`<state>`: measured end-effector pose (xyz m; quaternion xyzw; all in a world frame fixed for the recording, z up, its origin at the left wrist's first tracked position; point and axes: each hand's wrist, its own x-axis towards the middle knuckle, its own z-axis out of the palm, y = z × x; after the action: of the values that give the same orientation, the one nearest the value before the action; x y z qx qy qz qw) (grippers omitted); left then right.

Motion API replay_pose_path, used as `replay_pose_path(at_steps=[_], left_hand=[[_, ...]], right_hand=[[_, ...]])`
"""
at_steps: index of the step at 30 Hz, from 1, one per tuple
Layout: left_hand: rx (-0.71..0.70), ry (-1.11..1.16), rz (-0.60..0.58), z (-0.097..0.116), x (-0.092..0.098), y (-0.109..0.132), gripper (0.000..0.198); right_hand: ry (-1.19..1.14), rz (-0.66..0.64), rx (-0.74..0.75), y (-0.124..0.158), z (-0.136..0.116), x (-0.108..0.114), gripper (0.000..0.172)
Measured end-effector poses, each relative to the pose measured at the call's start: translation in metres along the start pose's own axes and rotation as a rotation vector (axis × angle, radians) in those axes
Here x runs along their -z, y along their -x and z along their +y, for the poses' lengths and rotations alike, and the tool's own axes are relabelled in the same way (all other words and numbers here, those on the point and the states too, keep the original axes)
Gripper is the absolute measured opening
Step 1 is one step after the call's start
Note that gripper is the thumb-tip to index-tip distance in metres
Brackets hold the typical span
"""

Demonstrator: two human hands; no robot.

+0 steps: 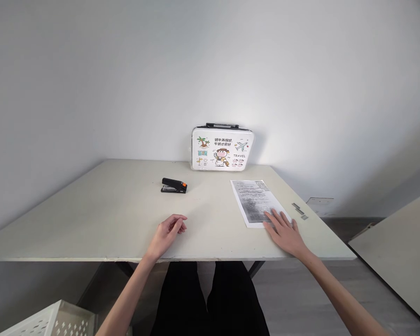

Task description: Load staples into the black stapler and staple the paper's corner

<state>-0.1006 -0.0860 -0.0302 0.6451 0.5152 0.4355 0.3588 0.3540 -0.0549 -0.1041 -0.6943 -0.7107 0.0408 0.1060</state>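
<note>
My right hand lies with its fingers spread over the near right corner of a printed sheet of paper. The sheet rests flat on the right half of the table, dense with dark lines of text. My left hand rests near the front edge, fingers loosely curled in, with nothing seen in it. Beyond it a black stapler with an orange patch lies on its base, its arm raised at an angle. Strips of staples sit to the right of the paper.
A white case with cartoon prints and a black handle stands upright at the table's back, by the wall. The pale table ends just before my lap. A white perforated basket is on the lower left; a white panel stands on the right.
</note>
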Motion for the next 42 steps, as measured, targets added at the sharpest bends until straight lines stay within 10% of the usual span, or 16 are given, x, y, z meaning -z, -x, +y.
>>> replay_pose_path(at_steps=[32,42], left_hand=[[0.008,-0.017,-0.005,0.002,-0.001,-0.002,0.043],[0.005,-0.025,-0.009,-0.004,-0.001,-0.004,0.041]], right_hand=[[-0.097,0.029,-0.008,0.004,-0.004,0.007,0.066],[-0.136,0.043,0.092,0.040,-0.040,0.017,0.061]])
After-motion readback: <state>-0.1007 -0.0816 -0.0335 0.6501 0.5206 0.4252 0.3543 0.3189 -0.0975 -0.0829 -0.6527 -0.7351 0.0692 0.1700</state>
